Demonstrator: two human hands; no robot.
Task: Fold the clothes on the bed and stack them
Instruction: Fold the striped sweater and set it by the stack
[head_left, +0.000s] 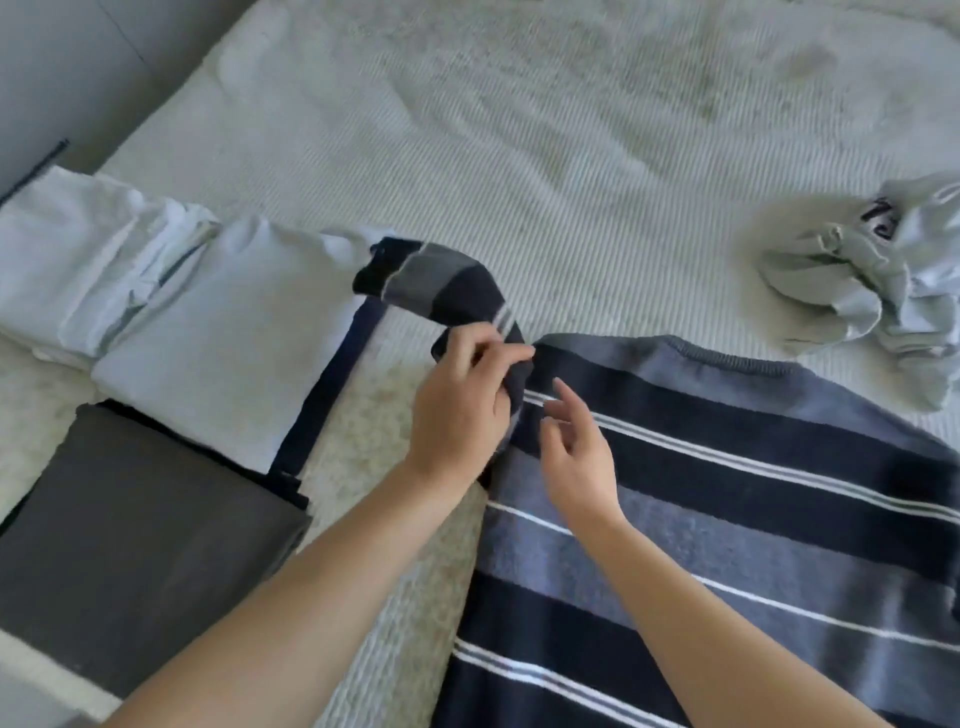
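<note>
A striped sweater (727, 519), in bands of dark navy, blue-grey and thin white lines, lies spread flat on the bed (519, 156), its neckline pointing away from the person. The left hand (457, 410) grips the sweater's sleeve (441, 286) close to the shoulder seam, thumb and fingers (511, 353) pinching the dark knit. From there the sleeve arcs up and to the left, its cuff end resting on the edge of a folded pale blue garment (223, 338). The right hand (576, 457) hovers just beside the left, over the shoulder area of the sweater, its fingers loosely spread and holding nothing.

To the left, the pale blue garment sits folded with a dark navy strip showing along its right edge. Another light blue piece (93, 249) lies just behind it. A folded dark grey garment (130, 545) lies nearer the person, touching the pale blue one. Well apart on the right side of the bed, a crumpled light grey garment (883, 280) with a dark print lies unfolded. The bed cover is pale with a fine ribbed texture.
</note>
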